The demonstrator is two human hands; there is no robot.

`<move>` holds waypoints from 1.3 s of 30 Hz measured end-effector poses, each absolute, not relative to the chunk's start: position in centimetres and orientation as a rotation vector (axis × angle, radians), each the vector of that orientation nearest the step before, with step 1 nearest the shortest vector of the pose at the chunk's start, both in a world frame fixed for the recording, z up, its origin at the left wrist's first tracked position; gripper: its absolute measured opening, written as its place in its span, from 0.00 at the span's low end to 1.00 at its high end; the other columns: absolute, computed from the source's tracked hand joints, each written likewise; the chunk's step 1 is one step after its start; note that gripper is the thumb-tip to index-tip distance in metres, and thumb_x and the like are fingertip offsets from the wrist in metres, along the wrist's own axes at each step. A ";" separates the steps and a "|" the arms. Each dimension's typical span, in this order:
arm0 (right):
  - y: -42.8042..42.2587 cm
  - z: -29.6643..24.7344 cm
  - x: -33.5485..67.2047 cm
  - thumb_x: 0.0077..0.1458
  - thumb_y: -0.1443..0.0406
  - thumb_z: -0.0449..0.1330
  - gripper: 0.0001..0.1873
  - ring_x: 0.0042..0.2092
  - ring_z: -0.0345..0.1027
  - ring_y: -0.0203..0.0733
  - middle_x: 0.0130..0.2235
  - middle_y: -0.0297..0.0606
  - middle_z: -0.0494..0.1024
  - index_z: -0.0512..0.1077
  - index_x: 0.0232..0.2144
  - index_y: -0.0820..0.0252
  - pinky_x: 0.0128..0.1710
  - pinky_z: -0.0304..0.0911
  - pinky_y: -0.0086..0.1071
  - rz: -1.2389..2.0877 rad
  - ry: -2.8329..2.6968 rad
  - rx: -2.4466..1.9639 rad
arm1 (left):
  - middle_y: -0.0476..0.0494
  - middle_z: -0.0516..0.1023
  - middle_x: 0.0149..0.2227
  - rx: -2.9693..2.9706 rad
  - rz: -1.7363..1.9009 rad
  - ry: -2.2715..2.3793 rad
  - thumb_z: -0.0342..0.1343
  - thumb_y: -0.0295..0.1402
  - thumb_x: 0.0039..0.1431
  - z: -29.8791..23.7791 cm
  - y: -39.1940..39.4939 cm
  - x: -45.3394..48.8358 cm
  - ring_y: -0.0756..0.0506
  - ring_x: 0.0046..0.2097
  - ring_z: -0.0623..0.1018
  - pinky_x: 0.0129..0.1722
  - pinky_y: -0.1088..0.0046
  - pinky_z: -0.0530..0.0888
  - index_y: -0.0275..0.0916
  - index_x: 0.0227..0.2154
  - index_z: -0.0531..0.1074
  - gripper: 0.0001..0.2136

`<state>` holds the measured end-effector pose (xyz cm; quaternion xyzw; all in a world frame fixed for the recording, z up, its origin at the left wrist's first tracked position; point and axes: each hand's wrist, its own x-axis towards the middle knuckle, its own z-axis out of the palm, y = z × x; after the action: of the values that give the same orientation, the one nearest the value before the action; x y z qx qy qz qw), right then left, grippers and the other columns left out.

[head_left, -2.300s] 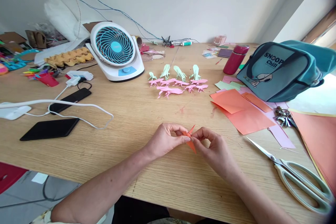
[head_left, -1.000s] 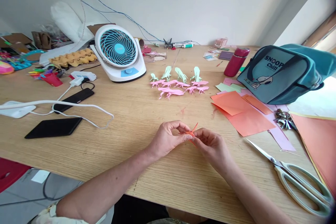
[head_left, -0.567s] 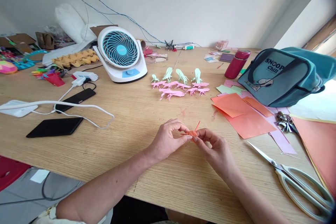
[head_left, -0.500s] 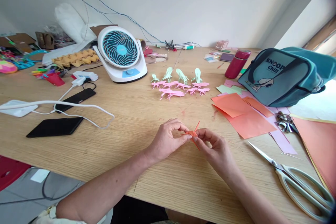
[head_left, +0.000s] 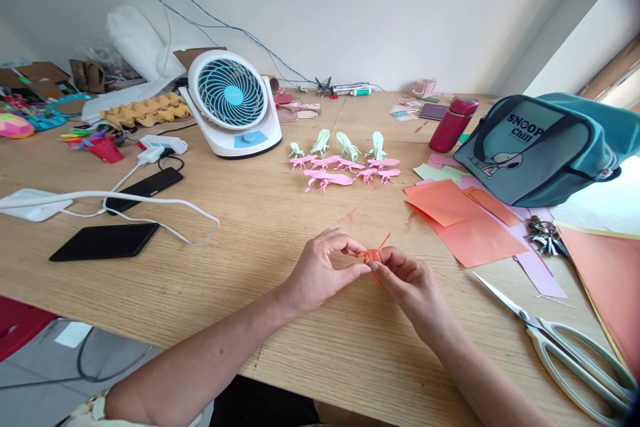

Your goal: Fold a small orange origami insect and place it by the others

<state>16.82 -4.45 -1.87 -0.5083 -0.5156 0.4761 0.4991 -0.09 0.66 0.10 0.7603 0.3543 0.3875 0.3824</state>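
Observation:
Between my two hands is a small folded orange origami piece (head_left: 373, 256), with thin points sticking out of it. My left hand (head_left: 323, 267) pinches its left side between thumb and fingertips. On the other side, my right hand (head_left: 407, 280) grips it with thumb and index finger. Both thumbs nearly meet at its lower edge, and the fingers cover part of the folds. Beyond the hands stand several finished-looking paper figures: pink origami insects (head_left: 327, 179) in front and pale green ones (head_left: 347, 145) behind them.
Orange paper sheets (head_left: 470, 230) lie to the right, beside open scissors (head_left: 540, 330) and keys (head_left: 545, 233). A teal bag (head_left: 540, 147) and a red flask (head_left: 453, 125) stand behind. Leftward are a fan (head_left: 233, 103), a black phone (head_left: 104, 241) and a white cable (head_left: 165, 197).
The orange piece has turned slightly and shifted a little to the right. My left fingertips have moved on its left point; both hands keep hold of it.

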 end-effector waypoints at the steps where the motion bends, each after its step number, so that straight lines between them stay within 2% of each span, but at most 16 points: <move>1: -4.4 -1.9 16.9 0.53 0.50 0.64 0.18 0.26 0.58 0.35 0.24 0.32 0.70 0.73 0.26 0.59 0.27 0.55 0.29 1.174 -1.230 -1.218 | 0.47 0.78 0.33 1.945 0.984 0.902 0.67 0.30 0.51 0.2 0.6 -0.1 0.46 0.39 0.77 0.43 0.71 0.70 0.37 0.29 0.77 0.05; 6: -4.4 -2.0 16.9 0.51 0.51 0.67 0.18 0.26 0.57 0.34 0.23 0.31 0.68 0.74 0.25 0.60 0.27 0.53 0.29 1.203 -1.208 -1.210 | 0.45 0.79 0.35 1.954 0.984 0.871 0.65 0.31 0.54 0.3 0.5 -0.2 0.46 0.40 0.76 0.43 0.71 0.71 0.37 0.35 0.78 0.06; 9: -4.5 -2.1 16.8 0.52 0.52 0.66 0.17 0.25 0.56 0.33 0.23 0.31 0.67 0.74 0.26 0.60 0.25 0.52 0.28 1.196 -1.222 -1.232 | 0.46 0.78 0.34 1.952 1.022 0.846 0.63 0.29 0.57 0.2 0.6 -0.3 0.47 0.39 0.76 0.43 0.71 0.70 0.37 0.31 0.77 0.02; 13: -4.6 -1.9 16.7 0.56 0.54 0.63 0.15 0.24 0.55 0.33 0.22 0.30 0.66 0.73 0.26 0.59 0.24 0.51 0.28 1.139 -1.276 -1.284 | 0.48 0.76 0.29 1.960 1.014 0.915 0.63 0.29 0.57 0.2 0.8 -0.5 0.48 0.35 0.75 0.39 0.72 0.69 0.37 0.26 0.77 0.05; 15: -4.7 -1.8 16.6 0.56 0.55 0.62 0.14 0.24 0.56 0.33 0.21 0.30 0.66 0.72 0.25 0.59 0.24 0.52 0.28 1.090 -1.320 -1.297 | 0.48 0.76 0.29 1.969 0.967 0.923 0.64 0.29 0.56 0.4 0.9 -0.6 0.48 0.36 0.75 0.40 0.72 0.69 0.37 0.27 0.78 0.04; 16: -4.8 -1.8 16.6 0.57 0.57 0.62 0.14 0.24 0.57 0.33 0.22 0.30 0.67 0.72 0.25 0.59 0.24 0.53 0.28 1.058 -1.349 -1.306 | 0.48 0.77 0.31 1.970 0.943 0.919 0.65 0.30 0.54 0.5 1.0 -0.6 0.47 0.37 0.76 0.41 0.71 0.69 0.37 0.29 0.78 0.02; 20: -5.1 -2.0 16.4 0.57 0.63 0.60 0.09 0.28 0.63 0.36 0.25 0.32 0.71 0.72 0.25 0.58 0.30 0.58 0.29 0.903 -1.487 -1.346 | 0.49 0.80 0.36 1.954 0.868 0.920 0.69 0.29 0.49 0.8 1.0 -0.6 0.46 0.42 0.77 0.46 0.71 0.69 0.39 0.35 0.79 0.09; 24: -5.1 -2.4 16.2 0.57 0.66 0.58 0.08 0.30 0.65 0.38 0.26 0.32 0.73 0.71 0.26 0.57 0.33 0.59 0.30 0.774 -1.565 -1.392 | 0.50 0.80 0.32 1.981 0.865 0.939 0.69 0.27 0.50 0.8 1.0 -0.6 0.47 0.39 0.77 0.43 0.73 0.69 0.39 0.31 0.79 0.06; 30: -5.0 -2.8 16.2 0.56 0.68 0.58 0.07 0.32 0.66 0.39 0.27 0.32 0.72 0.69 0.26 0.56 0.36 0.60 0.31 0.653 -1.637 -1.385 | 0.51 0.81 0.31 2.065 0.889 0.891 0.68 0.26 0.51 0.3 1.0 -0.6 0.48 0.38 0.76 0.43 0.72 0.67 0.40 0.29 0.79 0.04; 33: -5.1 -2.5 16.2 0.57 0.66 0.58 0.07 0.32 0.67 0.39 0.28 0.32 0.73 0.70 0.26 0.56 0.36 0.61 0.31 0.690 -1.617 -1.381 | 0.50 0.81 0.30 2.040 0.937 0.929 0.67 0.26 0.52 0.1 0.8 -0.4 0.48 0.37 0.76 0.41 0.73 0.68 0.39 0.28 0.79 0.03; 37: -5.0 -1.7 15.9 0.56 0.64 0.59 0.05 0.33 0.69 0.39 0.29 0.33 0.76 0.73 0.29 0.57 0.35 0.62 0.30 0.842 -1.536 -1.399 | 0.47 0.81 0.35 1.882 0.935 0.996 0.65 0.24 0.52 0.1 0.7 -0.1 0.47 0.38 0.78 0.42 0.73 0.70 0.38 0.35 0.80 0.08; 39: -5.0 -1.3 15.7 0.56 0.63 0.59 0.06 0.32 0.69 0.39 0.29 0.34 0.77 0.74 0.30 0.58 0.33 0.63 0.29 0.891 -1.498 -1.394 | 0.46 0.82 0.37 1.824 0.906 0.993 0.65 0.25 0.53 0.2 0.8 -0.1 0.47 0.40 0.79 0.43 0.73 0.71 0.37 0.35 0.80 0.06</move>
<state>15.69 -5.03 -1.28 -0.5611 -0.6031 0.3586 0.4392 -0.06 0.78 0.19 0.7291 0.3969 0.3623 0.4238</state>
